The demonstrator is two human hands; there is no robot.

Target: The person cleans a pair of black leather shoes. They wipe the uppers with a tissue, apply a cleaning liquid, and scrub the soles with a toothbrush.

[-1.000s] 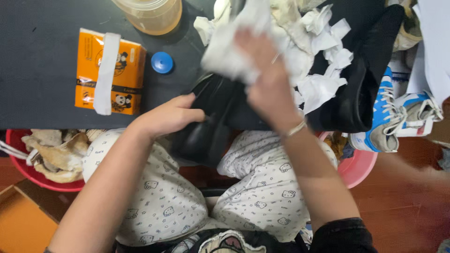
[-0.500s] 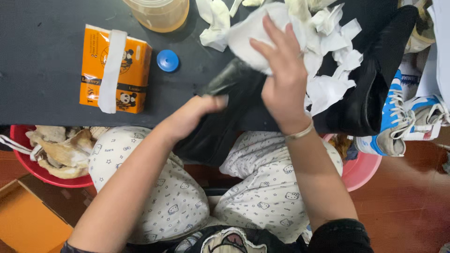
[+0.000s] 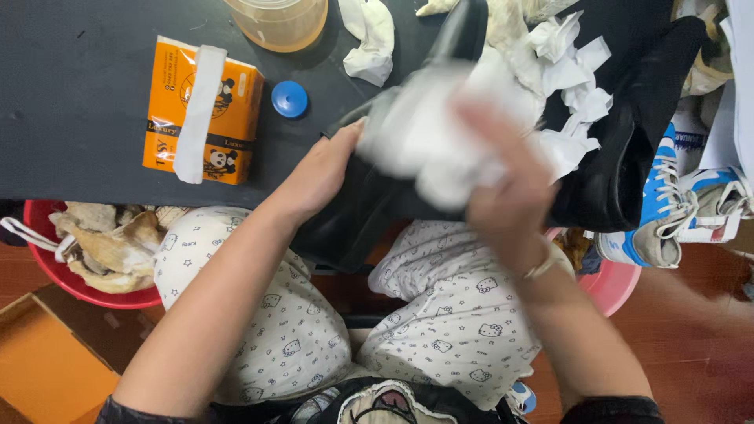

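Head view: a red plastic basin [image 3: 47,271] on the floor at the left holds crumpled, stained brownish rags, and a pink basin [image 3: 616,286] peeks out at the right; can't tell what's in it. A clear yellowish plastic jar [image 3: 279,22] sits on the dark table [image 3: 71,94]. The black leather boot [image 3: 369,212] lies across the table edge and lap. The left hand [image 3: 318,177] presses flat on it, fingers loosely spread. The right hand [image 3: 506,192], blurred, clutches a wad of white tissue [image 3: 428,137] against the boot.
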